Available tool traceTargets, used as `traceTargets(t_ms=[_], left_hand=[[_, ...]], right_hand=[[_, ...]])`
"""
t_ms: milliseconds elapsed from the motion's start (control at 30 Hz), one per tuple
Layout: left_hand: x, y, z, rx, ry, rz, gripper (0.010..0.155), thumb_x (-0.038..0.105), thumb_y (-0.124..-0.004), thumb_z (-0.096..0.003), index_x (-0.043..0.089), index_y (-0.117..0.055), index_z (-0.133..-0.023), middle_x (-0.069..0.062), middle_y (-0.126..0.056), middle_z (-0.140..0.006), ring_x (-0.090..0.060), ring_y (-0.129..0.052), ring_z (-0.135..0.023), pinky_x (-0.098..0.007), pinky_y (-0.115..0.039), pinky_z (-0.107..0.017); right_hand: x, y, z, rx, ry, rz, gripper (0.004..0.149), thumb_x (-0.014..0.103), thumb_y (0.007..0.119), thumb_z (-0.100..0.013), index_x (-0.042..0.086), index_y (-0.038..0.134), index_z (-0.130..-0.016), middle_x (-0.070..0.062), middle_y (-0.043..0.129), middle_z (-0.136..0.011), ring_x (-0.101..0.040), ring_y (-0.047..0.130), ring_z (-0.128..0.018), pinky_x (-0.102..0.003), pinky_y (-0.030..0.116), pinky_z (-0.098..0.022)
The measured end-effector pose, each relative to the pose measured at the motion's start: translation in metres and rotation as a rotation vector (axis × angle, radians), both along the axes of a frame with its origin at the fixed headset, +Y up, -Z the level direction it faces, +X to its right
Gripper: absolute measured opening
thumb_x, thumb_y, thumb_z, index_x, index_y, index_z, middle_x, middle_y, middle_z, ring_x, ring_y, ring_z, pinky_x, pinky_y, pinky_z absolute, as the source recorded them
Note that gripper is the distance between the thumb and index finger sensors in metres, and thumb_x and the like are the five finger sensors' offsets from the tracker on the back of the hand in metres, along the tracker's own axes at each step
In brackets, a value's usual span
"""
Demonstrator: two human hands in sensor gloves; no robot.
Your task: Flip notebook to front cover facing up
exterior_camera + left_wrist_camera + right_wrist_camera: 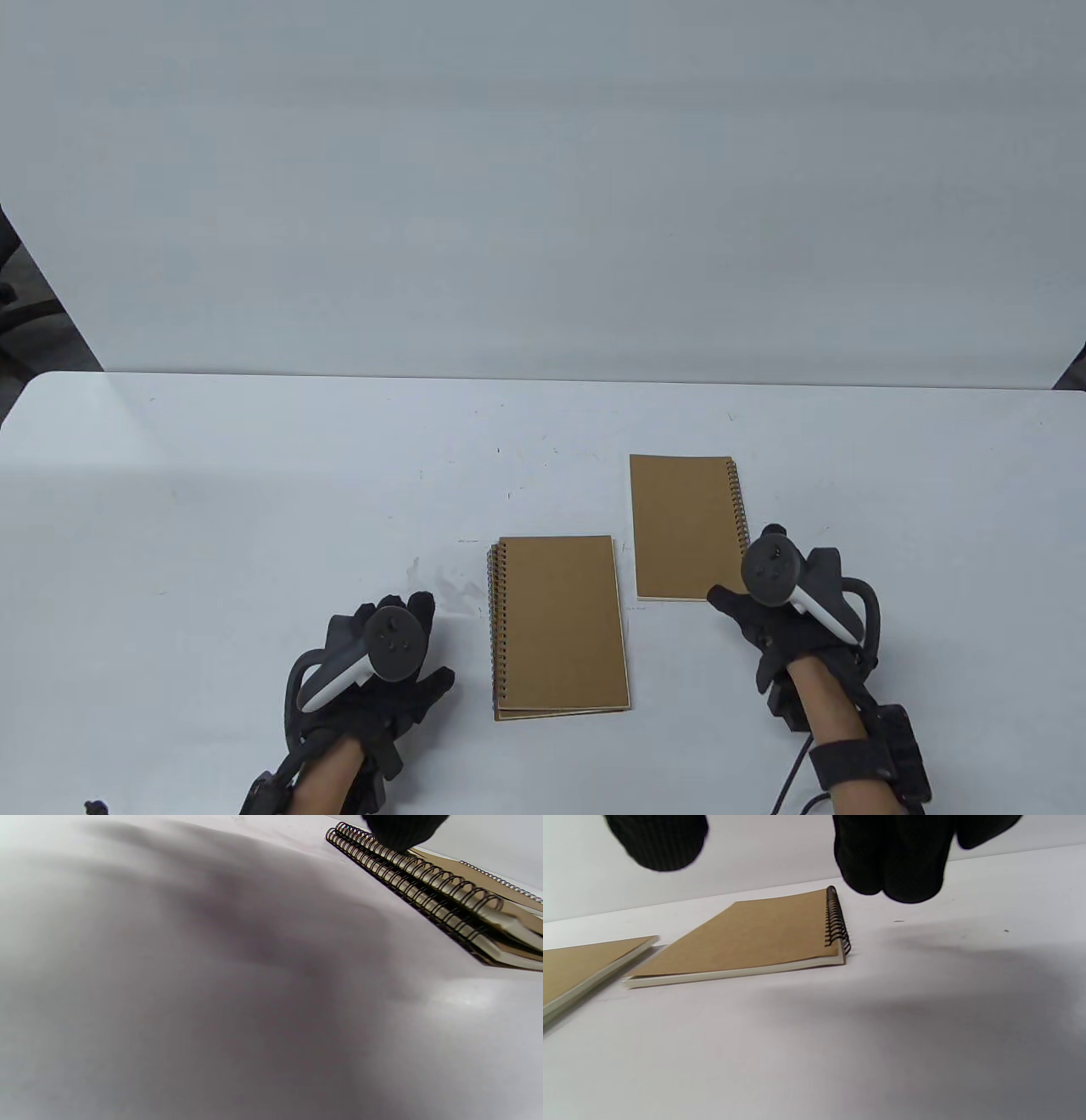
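A brown spiral notebook [687,526] lies flat on the white table [254,475], its coil on the right side; it also shows in the right wrist view [755,938]. My right hand [764,594] hovers at its near right corner, fingers apart, holding nothing; its fingertips [891,870] hang above the table by the coil. A stack of two brown spiral notebooks [560,626] lies left of it, coils on the left; the coils show in the left wrist view [424,878]. My left hand [399,654] rests on the table left of the stack, empty.
A white backdrop wall [543,187] stands behind the table. Dark chair parts [13,297] show at the far left edge. A cable [797,764] runs from my right wrist.
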State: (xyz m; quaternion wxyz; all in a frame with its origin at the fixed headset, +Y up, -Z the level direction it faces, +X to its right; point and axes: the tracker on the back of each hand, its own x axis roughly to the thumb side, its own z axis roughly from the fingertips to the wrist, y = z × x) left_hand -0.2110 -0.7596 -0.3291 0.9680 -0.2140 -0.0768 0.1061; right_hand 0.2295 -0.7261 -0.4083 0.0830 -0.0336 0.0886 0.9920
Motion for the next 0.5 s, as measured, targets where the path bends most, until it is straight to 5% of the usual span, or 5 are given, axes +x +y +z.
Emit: traceTargets(t_ms=[267,400,500], left_hand=[[-0.006,-0.003,-0.002,-0.047,0.026,0.011,0.089,0.055,-0.061,-0.0586,0.027,0.005,-0.111,-0.022,-0.003,-0.118,-0.057,-0.008,-0.108,-0.077,-0.026,-0.070],[-0.008,-0.003,-0.002,-0.051,0.036,0.024,0.089,0.055,-0.061,-0.0586,0.027,0.005,-0.111,-0.022,-0.004,-0.118,-0.057,-0.008,-0.108,-0.077,-0.026,-0.070],[-0.011,-0.003,-0.002,-0.059,0.050,0.026,0.089,0.055,-0.061,-0.0587,0.026,0.005,-0.111,-0.022,-0.004,-0.118,-0.057,-0.007,-0.108,-0.076,-0.026,-0.070]], right_hand=[[-0.019,-0.030,-0.067,-0.177,-0.196,0.004,0.111,0.057,0.074,-0.046,-0.016,0.013,-0.103,-0.041,0.062,-0.102,-0.059,0.072,-0.084,-0.074,0.049,-0.060],[-0.043,-0.037,-0.073,-0.060,-0.178,0.217,0.108,0.051,0.075,-0.044,-0.020,0.018,-0.102,-0.037,0.070,-0.099,-0.053,0.081,-0.081,-0.074,0.053,-0.060],[-0.043,-0.038,-0.076,-0.048,-0.206,0.140,0.105,0.045,0.079,-0.045,-0.020,0.021,-0.103,-0.039,0.070,-0.097,-0.051,0.082,-0.078,-0.077,0.051,-0.058]])
